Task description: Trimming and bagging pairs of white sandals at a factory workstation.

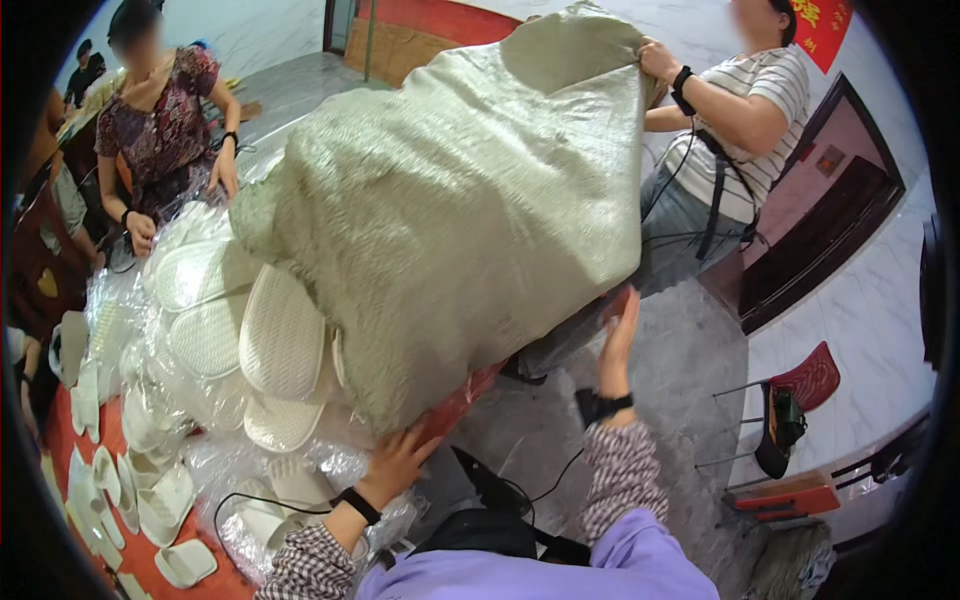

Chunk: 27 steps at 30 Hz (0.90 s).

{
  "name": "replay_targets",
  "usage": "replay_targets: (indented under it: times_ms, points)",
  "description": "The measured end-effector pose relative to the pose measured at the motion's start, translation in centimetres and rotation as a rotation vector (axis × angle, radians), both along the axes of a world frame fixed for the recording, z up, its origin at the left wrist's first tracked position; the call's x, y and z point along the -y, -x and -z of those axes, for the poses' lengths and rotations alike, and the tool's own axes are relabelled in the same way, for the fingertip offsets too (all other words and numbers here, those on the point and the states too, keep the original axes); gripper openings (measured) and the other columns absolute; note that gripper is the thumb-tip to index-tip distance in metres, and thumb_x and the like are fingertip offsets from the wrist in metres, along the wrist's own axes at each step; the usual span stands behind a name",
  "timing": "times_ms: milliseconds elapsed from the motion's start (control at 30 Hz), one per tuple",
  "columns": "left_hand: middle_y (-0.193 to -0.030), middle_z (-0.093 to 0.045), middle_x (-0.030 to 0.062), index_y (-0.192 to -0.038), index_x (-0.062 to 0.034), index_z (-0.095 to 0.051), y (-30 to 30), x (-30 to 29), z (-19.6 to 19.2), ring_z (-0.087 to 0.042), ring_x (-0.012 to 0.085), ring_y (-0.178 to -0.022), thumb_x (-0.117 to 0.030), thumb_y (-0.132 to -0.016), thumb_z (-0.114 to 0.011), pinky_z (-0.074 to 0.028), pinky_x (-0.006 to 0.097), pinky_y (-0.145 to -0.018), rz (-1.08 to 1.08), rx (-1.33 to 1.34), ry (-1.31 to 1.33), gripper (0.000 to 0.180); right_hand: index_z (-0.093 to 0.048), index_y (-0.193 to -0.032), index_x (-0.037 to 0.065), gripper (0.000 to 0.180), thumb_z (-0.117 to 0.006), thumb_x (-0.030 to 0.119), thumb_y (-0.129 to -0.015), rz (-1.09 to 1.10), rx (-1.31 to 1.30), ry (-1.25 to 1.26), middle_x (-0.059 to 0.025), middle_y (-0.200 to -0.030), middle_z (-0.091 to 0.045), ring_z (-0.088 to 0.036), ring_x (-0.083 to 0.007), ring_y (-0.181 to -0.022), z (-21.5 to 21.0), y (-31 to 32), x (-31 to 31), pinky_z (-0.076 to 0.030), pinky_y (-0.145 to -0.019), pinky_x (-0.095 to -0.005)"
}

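A large pale green woven sack is tilted over the table, its mouth toward a pile of white slippers, many in clear plastic bags. My left hand lies with fingers extended at the sack's lower edge, next to the bagged slippers. Palm flat and fingers straight, my right hand is raised at the sack's lower right corner; whether it touches is hard to tell. At the far right, a person in a striped shirt grips the sack's upper end.
The red-topped table carries loose slippers at the near left. Across the pile stands another person in a patterned top. A red and black chair is on the grey floor at the right. Black cables run from our wristbands.
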<state>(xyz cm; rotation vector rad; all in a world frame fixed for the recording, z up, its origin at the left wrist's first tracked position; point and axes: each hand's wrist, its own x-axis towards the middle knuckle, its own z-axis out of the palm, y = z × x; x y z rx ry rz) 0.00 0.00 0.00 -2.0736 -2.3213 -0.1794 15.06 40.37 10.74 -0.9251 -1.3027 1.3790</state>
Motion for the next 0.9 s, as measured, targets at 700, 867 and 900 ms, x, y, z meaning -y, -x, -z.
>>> replay_targets:
  times_ms: [700, 867, 900]
  points:
    - [-0.142, -0.047, 0.0008, -0.119, -0.021, -0.065, 1.3, -3.1, 6.0, -0.04, 0.0247, -0.131, -0.027, -0.079, -0.058, -0.018, 0.059, -0.113, -0.138, 0.156, -0.367, 0.041, -0.052, -0.124, -0.003, 0.037, -0.053, 0.025, -0.099, -0.351, 0.026, -0.27, -0.0092, -0.112, -0.063, -0.062, -0.0195, -0.099, -28.9, 11.5, -2.3, -0.052, -0.081, -0.0318]
    - [-0.156, -0.026, -0.0014, -0.144, -0.0235, -0.042, 1.4, -1.5, 5.4, -0.016, 0.0263, -0.146, -0.041, -0.072, -0.071, -0.004, 0.06, -0.116, -0.2, 0.154, -0.127, 0.08, -0.057, -0.118, -0.002, 0.037, -0.058, 0.029, -0.097, -0.425, 0.296, -0.51, -0.0052, -0.108, -0.063, -0.061, -0.0136, -0.096, -33.3, 14.7, 8.9, -0.049, -0.081, -0.0286]
    - [-0.156, -0.026, -0.0014, -0.144, -0.0235, -0.042, 2.7, -0.5, 4.6, -0.016, 0.0263, -0.146, -0.041, -0.072, -0.071, -0.004, 0.06, -0.116, -0.202, 0.14, -0.082, 0.08, -0.058, -0.117, -0.002, 0.037, -0.058, 0.029, -0.097, -0.397, 0.25, -0.49, -0.0047, -0.106, -0.064, -0.061, -0.0133, -0.096, -33.4, 14.9, 6.5, -0.048, -0.081, -0.0286]
